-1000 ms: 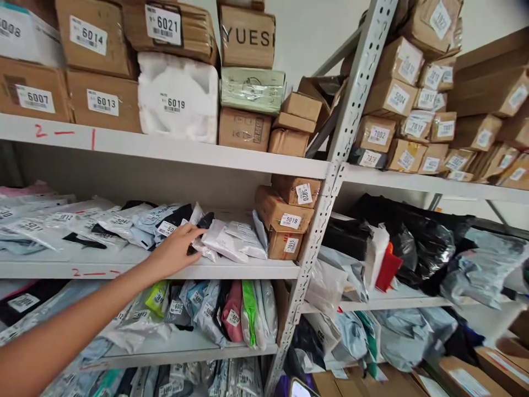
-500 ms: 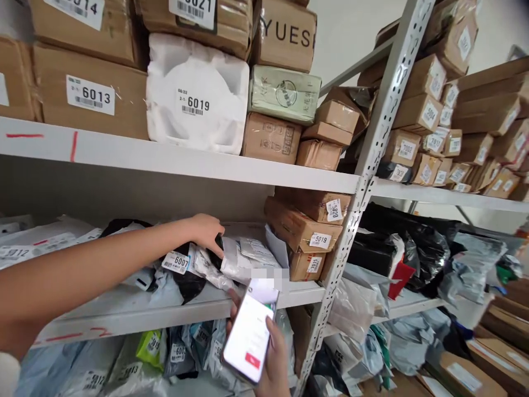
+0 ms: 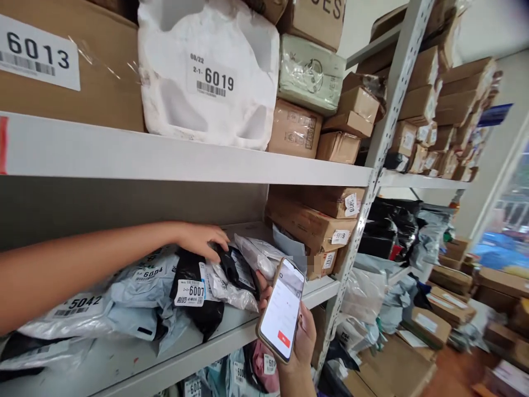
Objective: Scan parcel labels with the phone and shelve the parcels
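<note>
My left hand reaches in over the middle shelf. Its thumb and fingers pinch the top edge of a small black parcel, which leans among white plastic mailers. Just left of it lies a black bag with a label reading 6007. A white padded mailer rests to the right of the black parcel. Lower and nearer, my right hand is wrapped around a smartphone. The phone's lit screen faces me and shows a red button; its small text is unreadable.
Above, a shelf board carries a white foam box marked 6019 and cartons. Stacked cartons stand at the right end, beside a perforated metal post. More bagged parcels sit on the shelf below.
My view has moved closer to the shelf and turned to the right. More of the black parcel under my left hand shows. The phone's screen content looks different.
</note>
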{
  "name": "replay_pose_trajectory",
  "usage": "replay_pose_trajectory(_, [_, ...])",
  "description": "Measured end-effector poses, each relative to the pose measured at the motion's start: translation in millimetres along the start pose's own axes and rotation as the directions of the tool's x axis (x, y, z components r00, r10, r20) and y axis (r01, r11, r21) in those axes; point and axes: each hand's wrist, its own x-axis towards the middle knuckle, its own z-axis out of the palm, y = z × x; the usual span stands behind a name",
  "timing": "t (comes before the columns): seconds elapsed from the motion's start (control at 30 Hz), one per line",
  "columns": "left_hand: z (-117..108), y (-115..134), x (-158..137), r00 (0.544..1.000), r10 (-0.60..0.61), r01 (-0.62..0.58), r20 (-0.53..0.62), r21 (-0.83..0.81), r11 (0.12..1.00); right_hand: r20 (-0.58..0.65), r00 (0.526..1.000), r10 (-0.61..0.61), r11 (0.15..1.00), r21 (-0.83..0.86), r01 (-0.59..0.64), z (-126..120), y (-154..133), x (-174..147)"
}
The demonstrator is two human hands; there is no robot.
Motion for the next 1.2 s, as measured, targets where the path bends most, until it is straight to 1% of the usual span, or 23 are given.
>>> replay_pose_trajectory(0.07, [4.4,9.6,15.1,0.998,0.016,-0.016,0.067,0.000,1.000,-0.009,1.000,-0.015,1.000,-0.006,0.014,-0.2,1.6,1.4])
replay_pose_trajectory(0.13, [6.3,17.7,26.7,0.992,0.001,-0.003,0.130,0.018,1.000,-0.017,1.000,-0.025,1.000,-0.013,0.025,-2.3,3.6,2.1])
replay_pose_trajectory(0.23, [7.9,25.2,28.2,0.988,0.006,-0.013,0.152,0.043,0.999,-0.014,0.999,-0.034,0.999,-0.011,0.034,-7.2,4.8,1.1])
replay_pose_trajectory(0.3, [10.6,26.6,18.9,0.991,0.059,-0.065,0.121,0.045,0.997,-0.004,1.000,-0.030,1.000,-0.007,0.030,-9.4,4.2,0.1])
replay_pose_trajectory(0.37, [14.3,25.2,7.0,0.991,0.130,-0.132,0.044,0.031,0.991,-0.006,0.999,-0.035,0.999,-0.007,0.035,-9.6,2.8,0.2])
replay_pose_trajectory(0.43, [17.4,22.1,-1.9,0.984,0.177,-0.177,-0.014,-0.027,0.984,-0.017,0.999,-0.042,0.999,0.001,0.042,-8.9,1.0,1.8])
replay_pose_trajectory(0.5, [18.3,19.8,-3.7,0.982,0.188,-0.190,-0.020,-0.101,0.977,-0.024,0.999,-0.045,0.998,0.032,0.046,-8.9,-0.8,4.3])
replay_pose_trajectory(0.57, [15.8,21.4,1.9,0.980,0.191,-0.195,-0.051,-0.111,0.974,-0.008,1.000,-0.013,0.999,0.052,0.013,-11.2,-2.4,6.5])
replay_pose_trajectory(0.7, [1.8,38.7,26.4,0.962,0.175,-0.184,-0.211,-0.025,0.983,0.043,0.997,0.068,0.997,0.026,-0.069,-20.5,-5.7,6.2])
replay_pose_trajectory(0.77, [-6.4,48.5,38.8,0.953,0.157,-0.173,-0.259,-0.038,0.984,0.045,0.993,0.111,0.994,0.018,-0.112,-24.4,-8.7,4.3])
replay_pose_trajectory(0.8, [-9.4,52.0,43.7,0.953,0.155,-0.176,-0.262,-0.060,0.983,0.041,0.990,0.138,0.990,0.014,-0.139,-25.8,-10.8,3.4])
replay_pose_trajectory(0.87, [-12.1,54.7,50.1,0.964,0.160,-0.191,-0.214,-0.135,0.972,0.032,0.983,0.183,0.983,0.004,-0.184,-26.9,-15.7,2.1])
replay_pose_trajectory(0.93, [-10.1,52.2,52.0,0.974,0.161,-0.196,-0.158,-0.242,0.950,0.032,0.978,0.208,0.978,-0.002,-0.208,-26.2,-21.1,1.7])
replay_pose_trajectory(1.0, [-4.8,47.2,50.6,0.976,0.156,-0.196,-0.150,-0.306,0.932,0.035,0.976,0.217,0.976,0.015,-0.217,-24.0,-25.8,1.7])
replay_pose_trajectory(1.03, [-1.6,44.7,49.1,0.972,0.153,-0.200,-0.177,-0.289,0.936,0.030,0.975,0.221,0.974,0.038,-0.222,-22.6,-27.7,1.9])
replay_pose_trajectory(1.07, [1.5,42.6,47.4,0.965,0.149,-0.199,-0.216,-0.230,0.952,0.022,0.975,0.223,0.972,0.064,-0.224,-21.2,-29.1,2.0])
replay_pose_trajectory(1.13, [7.6,39.9,43.3,0.947,0.155,-0.176,-0.280,-0.053,0.983,-0.002,0.976,0.218,0.970,0.114,-0.217,-19.1,-30.9,2.5])
replay_pose_trajectory(1.17, [10.4,39.4,40.8,0.949,0.163,-0.164,-0.269,0.019,0.986,-0.009,0.977,0.213,0.969,0.126,-0.210,-18.8,-31.2,2.7])
replay_pose_trajectory(1.2, [13.3,39.4,37.9,0.959,0.170,-0.157,-0.227,0.073,0.985,-0.006,0.977,0.213,0.969,0.126,-0.210,-18.9,-31.2,2.8])
